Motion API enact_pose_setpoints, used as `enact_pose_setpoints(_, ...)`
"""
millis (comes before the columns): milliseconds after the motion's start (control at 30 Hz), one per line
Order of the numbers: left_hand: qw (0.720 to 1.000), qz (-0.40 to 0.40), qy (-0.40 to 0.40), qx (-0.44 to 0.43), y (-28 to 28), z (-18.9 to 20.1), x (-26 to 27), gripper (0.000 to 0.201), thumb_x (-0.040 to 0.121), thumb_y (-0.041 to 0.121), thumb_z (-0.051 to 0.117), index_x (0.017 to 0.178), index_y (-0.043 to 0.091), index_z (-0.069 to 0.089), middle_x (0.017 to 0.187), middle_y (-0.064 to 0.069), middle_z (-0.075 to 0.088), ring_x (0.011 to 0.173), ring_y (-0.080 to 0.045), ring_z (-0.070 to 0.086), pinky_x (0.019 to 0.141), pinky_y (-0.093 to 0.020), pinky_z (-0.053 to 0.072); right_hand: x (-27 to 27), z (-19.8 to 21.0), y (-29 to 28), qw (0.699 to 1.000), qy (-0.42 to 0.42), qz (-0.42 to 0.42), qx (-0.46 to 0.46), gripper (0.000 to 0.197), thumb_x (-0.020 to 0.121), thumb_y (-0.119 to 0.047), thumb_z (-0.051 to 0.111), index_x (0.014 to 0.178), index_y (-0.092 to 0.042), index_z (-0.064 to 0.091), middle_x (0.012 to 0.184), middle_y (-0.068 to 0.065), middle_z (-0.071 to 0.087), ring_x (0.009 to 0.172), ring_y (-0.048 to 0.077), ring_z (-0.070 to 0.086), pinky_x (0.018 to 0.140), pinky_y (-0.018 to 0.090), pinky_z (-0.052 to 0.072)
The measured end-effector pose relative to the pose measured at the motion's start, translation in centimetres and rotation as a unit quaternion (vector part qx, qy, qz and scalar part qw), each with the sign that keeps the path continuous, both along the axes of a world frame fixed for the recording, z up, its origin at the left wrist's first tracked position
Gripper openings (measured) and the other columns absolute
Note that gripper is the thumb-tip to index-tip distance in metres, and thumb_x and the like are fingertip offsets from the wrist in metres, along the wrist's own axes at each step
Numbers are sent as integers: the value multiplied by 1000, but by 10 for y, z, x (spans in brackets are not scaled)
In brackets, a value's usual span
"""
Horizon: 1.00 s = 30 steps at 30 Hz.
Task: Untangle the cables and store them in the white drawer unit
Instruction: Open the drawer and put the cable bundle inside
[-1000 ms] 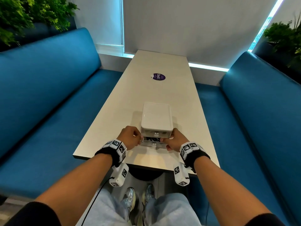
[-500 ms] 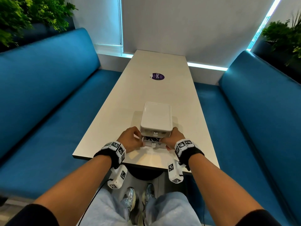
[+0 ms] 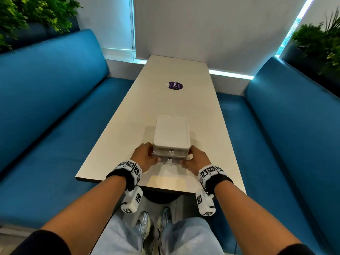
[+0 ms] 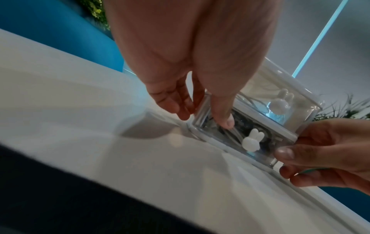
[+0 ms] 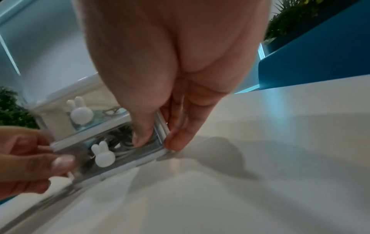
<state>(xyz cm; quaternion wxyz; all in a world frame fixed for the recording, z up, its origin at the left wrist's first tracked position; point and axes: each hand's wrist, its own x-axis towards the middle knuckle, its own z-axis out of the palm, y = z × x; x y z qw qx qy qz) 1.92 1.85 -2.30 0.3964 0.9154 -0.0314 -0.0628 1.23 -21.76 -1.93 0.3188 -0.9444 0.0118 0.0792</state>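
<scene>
Two clear drawers sit one above the other in the small white plastic drawer unit (image 3: 171, 134), each with a white rabbit-shaped knob. The lower drawer (image 4: 230, 137) stands only slightly out of the frame, and dark and pale coiled cables (image 5: 120, 142) show through its transparent front. The unit rests near the front edge of the long pale table (image 3: 128, 126), its long axis running along the table, away from the person, with the drawer fronts facing the person.

The left hand (image 3: 145, 157) pinches the left corner of the lower drawer, thumb on the front and fingers on the side; the right hand (image 3: 197, 160) pinches the right corner in the same way.

I judge this to be the last step, closing the filled drawer. The next move needs an even, straight push from both hands, so that the drawer does not jam and no cable gets caught.

Blue padded benches (image 3: 46, 107) stand on both sides of the table.
</scene>
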Motion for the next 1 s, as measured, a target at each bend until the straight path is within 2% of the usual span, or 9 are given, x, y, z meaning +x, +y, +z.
enact_pose_setpoints(67,1000,10,1,-9,1,-4,-1,34,78,27,81,94,18,53,93,1,64,78,-15,60,60,-24,44,1,-2,-1,1000,-9,-11,1,42,76,-30,77,109,-18,55,110,2,67,93,22,63,80,34,53)
enact_pose_setpoints(100,1000,10,6,-15,2,-6,-1,36,77,29,81,94,18,51,93,1,65,77,-15,61,59,-25,45,1,-3,-2,1000,-11,-13,5,41,75,-30,78,108,-19,56,110,1,67,93,22,63,80,34,53)
enact_pose_setpoints(233,1000,9,12,3,6,-5,0,40,73,39,82,96,22,54,93,1,67,82,-22,65,74,-38,56,3,-1,-3,1000,-9,-18,7,42,73,-31,80,107,-21,57,110,-1,67,94,20,63,81,32,52)
enact_pose_setpoints(400,999,17,7,-28,1,-4,-5,33,81,23,77,108,16,59,100,-4,70,86,-21,66,76,-34,56,-4,-2,2,1000,-14,-23,10,41,77,-32,77,110,-21,56,109,1,67,93,22,64,79,33,53)
enact_pose_setpoints(533,1000,6,6,-21,2,-2,-8,34,87,21,71,119,14,59,107,-5,68,92,-23,66,81,-37,56,-12,1,8,999,-20,-29,5,38,82,-32,72,114,-19,55,111,2,67,95,23,64,78,30,51)
enact_pose_setpoints(700,1000,2,17,-8,4,2,-6,32,90,23,67,120,13,60,111,-6,67,96,-24,65,87,-35,53,-15,9,11,999,-4,-30,-18,34,88,-28,65,118,-19,54,111,3,68,86,21,63,68,24,44)
enact_pose_setpoints(800,1000,-2,17,-8,4,1,-7,29,91,25,66,117,15,61,108,-4,68,95,-23,65,88,-37,53,-17,10,12,999,-5,-34,-24,32,88,-27,64,118,-20,55,110,1,68,87,21,63,65,24,43)
enact_pose_setpoints(900,1000,-6,12,-7,6,-1,-8,28,91,25,66,117,16,61,107,-3,69,96,-23,65,89,-38,53,-19,9,12,999,-9,-38,-23,31,89,-27,63,119,-22,55,110,-1,67,81,18,60,54,17,39)
enact_pose_setpoints(1000,1000,-14,8,7,8,-4,-6,27,90,26,65,116,18,61,108,-4,70,96,-24,66,87,-40,53,-21,9,12,999,-11,-41,-19,30,90,-28,62,119,-23,55,109,-1,68,84,18,61,61,22,43)
